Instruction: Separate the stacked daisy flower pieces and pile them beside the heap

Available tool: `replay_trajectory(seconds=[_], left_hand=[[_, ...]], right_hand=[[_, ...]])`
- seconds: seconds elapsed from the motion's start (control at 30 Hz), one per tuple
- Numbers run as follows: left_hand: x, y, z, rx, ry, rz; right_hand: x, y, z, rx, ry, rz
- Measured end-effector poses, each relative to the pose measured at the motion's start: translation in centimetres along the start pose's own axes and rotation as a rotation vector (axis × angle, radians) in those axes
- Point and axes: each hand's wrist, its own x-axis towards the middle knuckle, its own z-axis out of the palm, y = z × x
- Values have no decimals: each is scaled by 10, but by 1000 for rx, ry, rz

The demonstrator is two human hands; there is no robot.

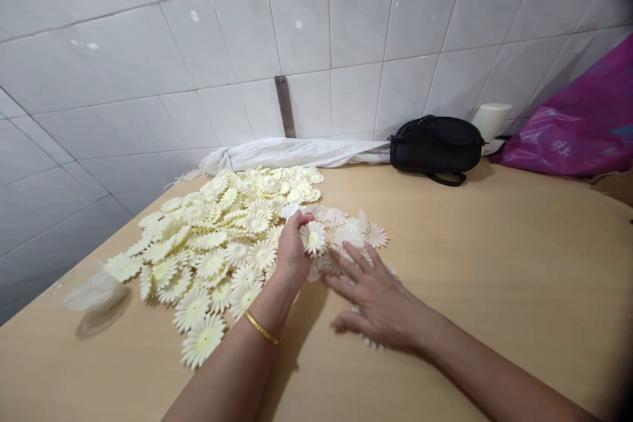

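Note:
A large pile of pale yellow daisy-shaped flower pieces (208, 264) spreads over the left half of the table. My left hand (293, 247), a gold bangle at its wrist, is closed at the pile's right edge. A yellow flower piece (313, 238) shows against its fingers, and a bit of white material (293, 210) sticks out by the thumb. My right hand (373, 297) lies palm down with its fingers spread, slightly blurred. Beneath and beyond it are whiter, thinner flower pieces (376, 235), partly hidden by the hand.
Against the tiled wall lie a rolled white cloth (297, 153) and a black zip case (435, 145). A white cylinder (491, 120) and a purple plastic bag (573, 125) stand to the right. A clear plastic bag (93, 293) rests near the table's left edge.

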Motion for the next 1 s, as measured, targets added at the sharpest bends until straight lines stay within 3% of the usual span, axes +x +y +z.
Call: replay_trajectory(seconds=[0.1,0.2,0.3,0.37,0.47,0.57,0.63,0.7,0.77,0.83,1.0], left_hand=[[-2,-3,2,-99,-94,-142],[-6,-8,5,1,-138,-156],[-10,-16,6,135,-156,-186],[-10,-20,6,184,-173,-182],[-10,-26,4,247,-184,-24],[-11,-30,3,370,-204,249],[-15,-33,3,444,-235,396],[-20,-35,4,480,-274,482],[-25,-36,5,494,-299,512],[-28,-36,6,500,-309,512],[-27,-36,9,478,-287,392]], right_hand=[[10,31,8,-125,75,117],[23,67,8,-205,101,225],[35,98,-2,-266,147,352],[39,107,-13,-283,242,444],[38,92,-29,-185,460,487],[28,53,-37,238,586,472],[20,28,-37,703,513,492],[14,10,-33,1162,320,483],[11,2,-27,1442,277,499],[12,1,-21,1581,311,510],[13,13,-8,1526,435,510]])
